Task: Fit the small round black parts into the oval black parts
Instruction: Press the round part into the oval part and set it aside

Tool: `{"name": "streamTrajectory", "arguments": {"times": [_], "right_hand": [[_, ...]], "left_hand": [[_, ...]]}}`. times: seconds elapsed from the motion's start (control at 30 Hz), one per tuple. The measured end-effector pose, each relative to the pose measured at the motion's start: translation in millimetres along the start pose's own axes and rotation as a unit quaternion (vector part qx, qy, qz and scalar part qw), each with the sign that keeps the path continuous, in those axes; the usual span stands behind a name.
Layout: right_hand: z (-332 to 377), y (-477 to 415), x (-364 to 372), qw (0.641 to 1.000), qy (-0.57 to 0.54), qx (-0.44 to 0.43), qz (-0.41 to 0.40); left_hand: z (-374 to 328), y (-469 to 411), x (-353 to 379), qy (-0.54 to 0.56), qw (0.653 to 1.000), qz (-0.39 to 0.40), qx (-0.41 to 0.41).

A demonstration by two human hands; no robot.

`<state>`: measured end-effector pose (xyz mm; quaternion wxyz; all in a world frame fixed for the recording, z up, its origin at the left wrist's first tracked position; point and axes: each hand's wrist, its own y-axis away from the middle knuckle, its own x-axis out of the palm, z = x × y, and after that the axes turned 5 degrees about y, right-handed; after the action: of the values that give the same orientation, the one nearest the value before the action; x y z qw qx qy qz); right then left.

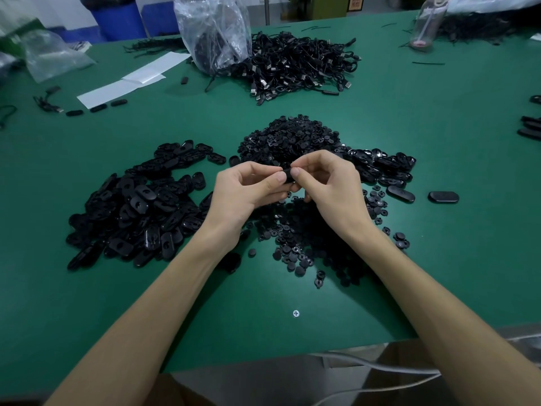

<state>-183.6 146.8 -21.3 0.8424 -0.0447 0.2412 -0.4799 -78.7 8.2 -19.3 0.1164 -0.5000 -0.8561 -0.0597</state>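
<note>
Pressing stage of a single fit, judged from the grip: both hands meet above the green table [439,136] at the centre of the scene and share one held black piece [288,174]. The left hand [248,191] pinches it between thumb and curled forefinger from the left. The right hand [330,186] pinches it likewise from the right, with its other fingers curled underneath. The two thumb tips nearly touch over the piece. Whether a round part is already seated in an oval one cannot be told, since the fingers hide most of it. Stock lies all round: a heap of oval black parts [137,206] to the left, a mound of small round black parts [289,139] just beyond the hands, a near scatter of round parts [304,244] under the wrists, and a right-hand cluster of ovals [383,167]. Both forearms reach in from the near edge, and the hands look raised off the table. The next move probably calls for a firm, square squeeze to seat the round part flush, then setting the pair aside and picking fresh pieces. A cable tangle [292,65] and a plastic bag [213,30] lie far off.
</note>
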Motion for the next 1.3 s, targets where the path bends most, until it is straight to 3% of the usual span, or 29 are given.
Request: {"name": "streamTrajectory", "arguments": {"times": [0.9,1.03,1.3], "right_hand": [[-1.1,2.5,2.9,0.997,0.055,-0.045,0.015],[-0.2,1.9,0.6,0.996,0.066,-0.050,-0.014],[-6.3,-3.3,-0.8,0.996,-0.063,0.019,0.055]], "left_hand": [[9.9,-3.1,5.5,-0.078,0.995,-0.051,0.041],[9.0,-4.0,3.9,-0.066,0.995,-0.056,0.042],[6.3,-1.8,4.0,-0.059,0.997,-0.031,0.036]]}}
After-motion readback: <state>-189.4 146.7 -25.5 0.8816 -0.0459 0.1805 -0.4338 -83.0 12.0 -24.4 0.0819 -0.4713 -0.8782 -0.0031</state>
